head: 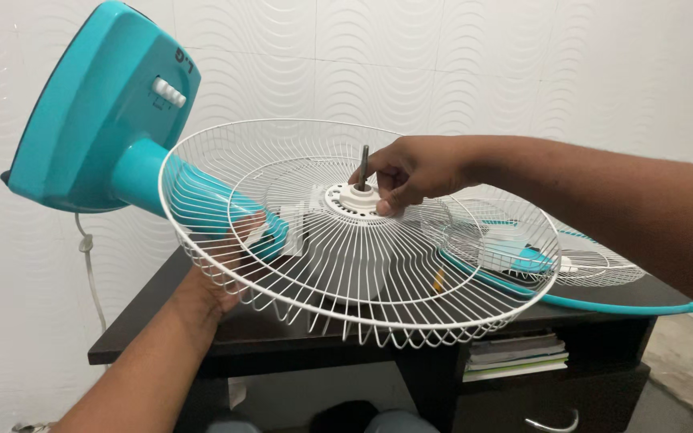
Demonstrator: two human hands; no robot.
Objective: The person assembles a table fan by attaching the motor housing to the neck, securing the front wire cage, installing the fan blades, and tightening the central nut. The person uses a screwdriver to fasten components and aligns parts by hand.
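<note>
A teal fan lies tipped on its side, its base (94, 112) raised at the upper left and its neck (194, 196) running down to the motor. A white wire rear guard (298, 248) sits around the motor, with the bare metal shaft (362, 164) standing up through a white ring nut (354, 199) at the centre. My right hand (403, 172) pinches at that ring nut beside the shaft. Under the guard, my left hand (230, 269) grips the fan's neck near the motor, partly hidden by the wires.
The fan rests over a dark table (154, 309) against a white patterned wall. The front guard with its teal rim (579, 277) lies on the table at the right. Papers (515, 357) are stacked on a shelf below. A cord (88, 265) hangs at the left.
</note>
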